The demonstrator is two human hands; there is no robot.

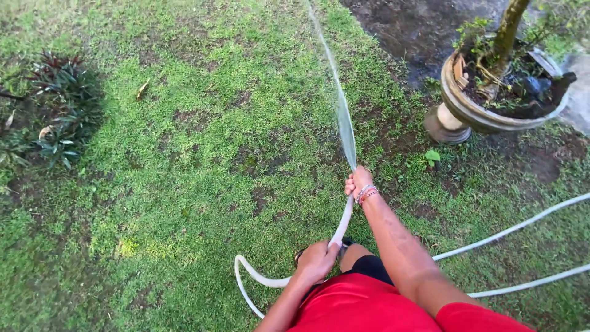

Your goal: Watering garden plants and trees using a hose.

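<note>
A white garden hose runs up between my two hands over the lawn. My right hand, with bracelets at the wrist, is closed around the hose's end. A thin jet of water shoots from it, up and away across the grass. Lower down, my left hand grips the same hose near a loop that curls by my leg. I wear red clothing.
A round stone planter on a pedestal, holding a small tree and soil, stands at the upper right. More hose trails off to the right. Dark-leaved plants grow at the left edge. Bare soil lies at the top.
</note>
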